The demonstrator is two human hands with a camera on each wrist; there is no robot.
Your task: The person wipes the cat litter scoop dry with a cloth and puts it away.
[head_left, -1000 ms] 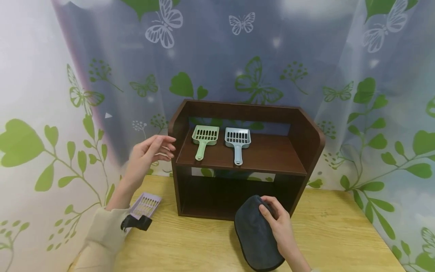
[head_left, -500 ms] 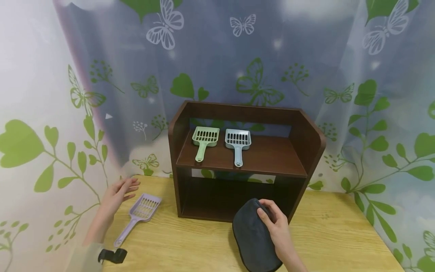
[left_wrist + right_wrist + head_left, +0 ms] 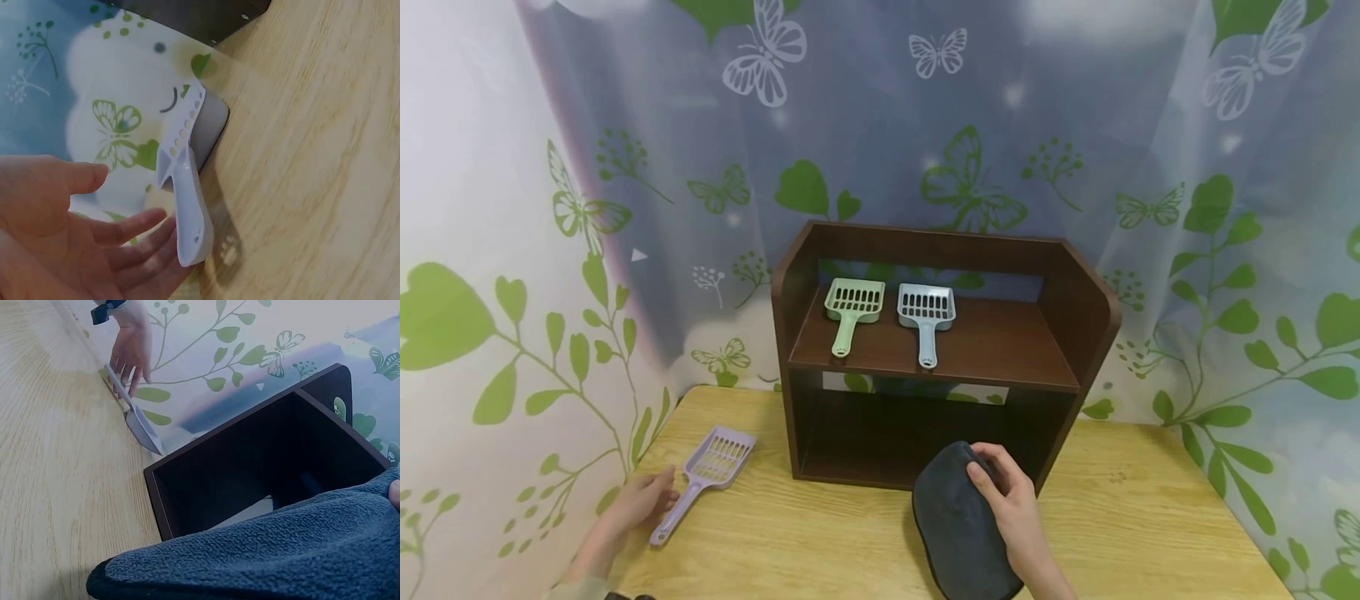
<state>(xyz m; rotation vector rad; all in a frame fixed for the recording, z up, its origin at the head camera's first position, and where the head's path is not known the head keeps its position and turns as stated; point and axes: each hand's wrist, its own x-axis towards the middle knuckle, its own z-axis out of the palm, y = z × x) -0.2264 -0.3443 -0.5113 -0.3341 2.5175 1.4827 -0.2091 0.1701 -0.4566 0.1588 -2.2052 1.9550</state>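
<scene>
Butterfly-print curtains back the wooden counter (image 3: 850,542). At its left edge, the left hand (image 3: 638,502), fingers straight and spread, touches the purple scoop (image 3: 706,477) handle. Before the brown shelf (image 3: 925,367), the right hand (image 3: 1011,508) rests on the dark cloth (image 3: 958,533), fingers curled over its top.

A dark brown shelf unit (image 3: 1078,312) stands on the wooden surface (image 3: 1150,517), carrying a green scoop (image 3: 852,307) beside a pale blue scoop (image 3: 925,311); butterfly-printed curtain (image 3: 625,167) behind.
</scene>
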